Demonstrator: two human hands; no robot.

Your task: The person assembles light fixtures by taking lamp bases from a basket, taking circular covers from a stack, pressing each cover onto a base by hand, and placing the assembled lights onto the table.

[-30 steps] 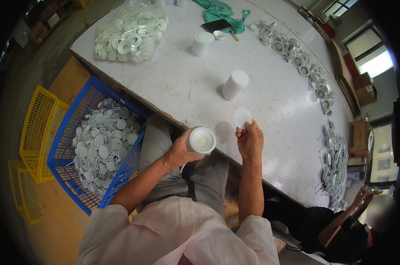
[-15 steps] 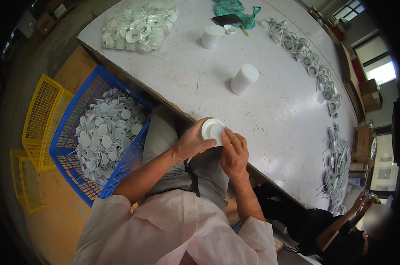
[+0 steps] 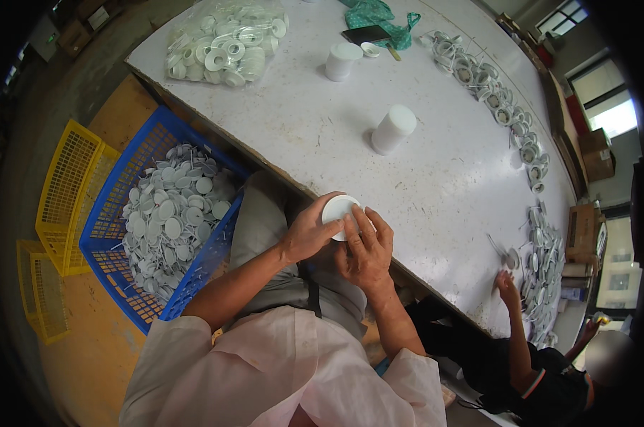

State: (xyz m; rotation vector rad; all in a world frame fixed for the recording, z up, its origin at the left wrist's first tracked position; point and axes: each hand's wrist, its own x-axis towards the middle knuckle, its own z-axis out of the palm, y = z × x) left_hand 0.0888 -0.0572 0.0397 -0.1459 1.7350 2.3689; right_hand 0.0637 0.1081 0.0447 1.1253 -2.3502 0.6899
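A round white plastic piece [image 3: 336, 207] with a flat, disc-like face is between my two hands, close to the table's near edge and above my lap. My left hand [image 3: 309, 231] is closed around its left side, thumb along the near rim. My right hand [image 3: 369, 249] lies against the right side, its fingers bent over the face and pressing on it. What lies beneath the face is hidden by my hands. Beyond them on the table stand a white cylinder [image 3: 393, 129] and a second capped white cylinder [image 3: 342, 62].
A blue basket [image 3: 115, 281] of grey-white discs stands left, beside yellow crates [image 3: 66, 192]. On the table [image 3: 286, 128] are a clear bag of white rings [image 3: 226, 46], a phone [image 3: 365, 34], a green bag [image 3: 379, 16] and rows of wired discs [image 3: 542, 263]. A co-worker's hand [image 3: 507, 283] is at right.
The disc that sat tilted at the white piece's opening now lies flat across it. My right fingers have moved onto its face. The co-worker's hand has reached over the table towards a wired disc.
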